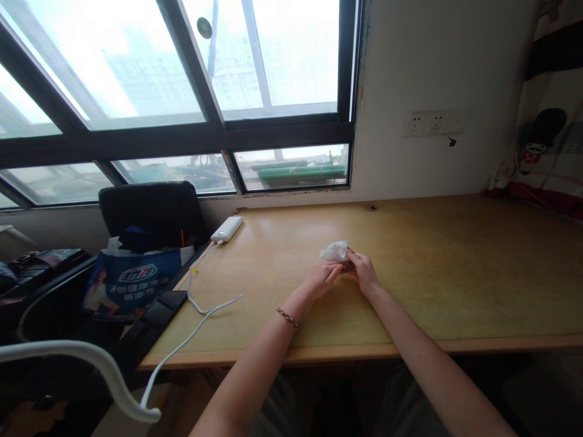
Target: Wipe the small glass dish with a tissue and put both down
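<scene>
Both of my hands meet over the middle of the wooden desk (282, 309). My left hand (324, 277), with a braided bracelet on its wrist, has its fingers closed at the near left side of a small dark patterned item (348, 266). From the right, my right hand (363, 272) grips the same item, its fingers bent around it. Most of that item is hidden by my fingers, so its kind is unclear. A crumpled white tissue (334, 250) sticks out just beyond my fingertips, touching or joined to the item.
A white power strip (227, 229) lies at the desk's back left, its white cable (200, 321) running down over the left edge. Left of the desk stand a black chair (152, 209) and a blue bag (132, 282). A wall socket (427, 124) is behind.
</scene>
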Motion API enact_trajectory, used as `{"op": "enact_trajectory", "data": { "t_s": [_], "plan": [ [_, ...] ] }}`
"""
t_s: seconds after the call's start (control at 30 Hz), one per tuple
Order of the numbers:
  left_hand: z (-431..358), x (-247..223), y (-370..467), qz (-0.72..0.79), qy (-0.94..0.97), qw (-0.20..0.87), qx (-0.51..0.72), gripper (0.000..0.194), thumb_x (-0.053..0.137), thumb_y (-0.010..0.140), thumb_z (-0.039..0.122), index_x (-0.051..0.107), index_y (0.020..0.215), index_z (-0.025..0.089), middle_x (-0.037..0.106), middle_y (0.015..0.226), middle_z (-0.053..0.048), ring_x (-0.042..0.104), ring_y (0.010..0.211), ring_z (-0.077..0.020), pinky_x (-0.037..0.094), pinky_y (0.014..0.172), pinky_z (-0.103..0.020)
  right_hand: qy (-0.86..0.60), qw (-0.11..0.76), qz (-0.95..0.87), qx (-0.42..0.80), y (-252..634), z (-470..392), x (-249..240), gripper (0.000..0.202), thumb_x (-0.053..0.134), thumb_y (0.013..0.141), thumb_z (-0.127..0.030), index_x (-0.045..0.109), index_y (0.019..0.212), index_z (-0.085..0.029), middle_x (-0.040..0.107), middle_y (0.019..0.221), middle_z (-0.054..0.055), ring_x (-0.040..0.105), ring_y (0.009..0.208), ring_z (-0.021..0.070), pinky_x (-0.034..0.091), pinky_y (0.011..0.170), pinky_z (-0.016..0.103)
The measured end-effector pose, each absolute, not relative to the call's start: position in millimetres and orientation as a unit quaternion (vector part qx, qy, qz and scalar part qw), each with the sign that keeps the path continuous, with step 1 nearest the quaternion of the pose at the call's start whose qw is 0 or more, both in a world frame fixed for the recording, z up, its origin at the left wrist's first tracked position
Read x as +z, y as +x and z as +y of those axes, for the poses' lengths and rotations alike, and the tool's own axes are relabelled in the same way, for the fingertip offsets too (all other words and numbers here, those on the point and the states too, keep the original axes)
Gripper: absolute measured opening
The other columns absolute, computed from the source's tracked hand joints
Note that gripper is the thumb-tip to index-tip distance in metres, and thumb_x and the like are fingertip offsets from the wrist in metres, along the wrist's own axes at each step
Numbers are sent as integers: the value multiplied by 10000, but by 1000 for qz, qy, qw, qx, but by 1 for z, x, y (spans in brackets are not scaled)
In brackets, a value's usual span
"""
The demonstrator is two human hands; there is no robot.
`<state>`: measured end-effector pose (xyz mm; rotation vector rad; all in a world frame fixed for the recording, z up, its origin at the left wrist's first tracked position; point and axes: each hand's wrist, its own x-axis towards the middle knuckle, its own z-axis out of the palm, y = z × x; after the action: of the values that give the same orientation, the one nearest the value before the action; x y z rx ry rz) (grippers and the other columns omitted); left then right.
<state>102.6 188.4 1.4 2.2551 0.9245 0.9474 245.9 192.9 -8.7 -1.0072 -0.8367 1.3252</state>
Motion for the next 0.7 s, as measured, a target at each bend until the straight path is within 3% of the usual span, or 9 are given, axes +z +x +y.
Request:
{"op": "enact_trajectory", "data": {
  "t_s": [0.2,0.3,0.43,0.57,0.7],
  "plan": [
    [185,5,103,412,819,200,345,318,370,850,376,646,920,235,645,938,-44,594,847,-180,433,784,-260,-416,634,-296,581,246,195,-9,255,687,588,-377,598,657,-149,612,578,-3,559,512,134,488,513,247],
    [183,6,104,428,817,148,356,308,371,854,350,569,1077,272,578,1115,-34,556,972,-195,414,843,-279,-384,641,-273,606,248,197,-10,222,667,618,-346,604,700,-150,630,602,10,582,541,148,505,550,273],
    [184,5,107,385,829,129,385,423,362,861,305,370,1282,266,371,1346,-35,386,1191,-211,294,997,-330,-342,606,-240,676,251,200,-11,201,559,714,-346,607,724,-150,657,664,59,623,650,181,514,621,311],
    [186,2,109,374,799,181,434,517,376,857,297,235,1346,205,204,1422,-64,218,1286,-208,193,1058,-362,-305,585,-240,712,250,198,-9,199,483,769,-317,613,752,-167,666,715,53,627,703,180,508,655,319],
    [192,-5,110,352,728,317,495,550,465,821,317,276,1319,180,323,1367,-101,288,1254,-225,235,1039,-390,-263,585,-257,722,249,196,-7,237,470,786,-329,625,797,-150,673,772,71,621,746,193,494,674,321]
  ]
}}
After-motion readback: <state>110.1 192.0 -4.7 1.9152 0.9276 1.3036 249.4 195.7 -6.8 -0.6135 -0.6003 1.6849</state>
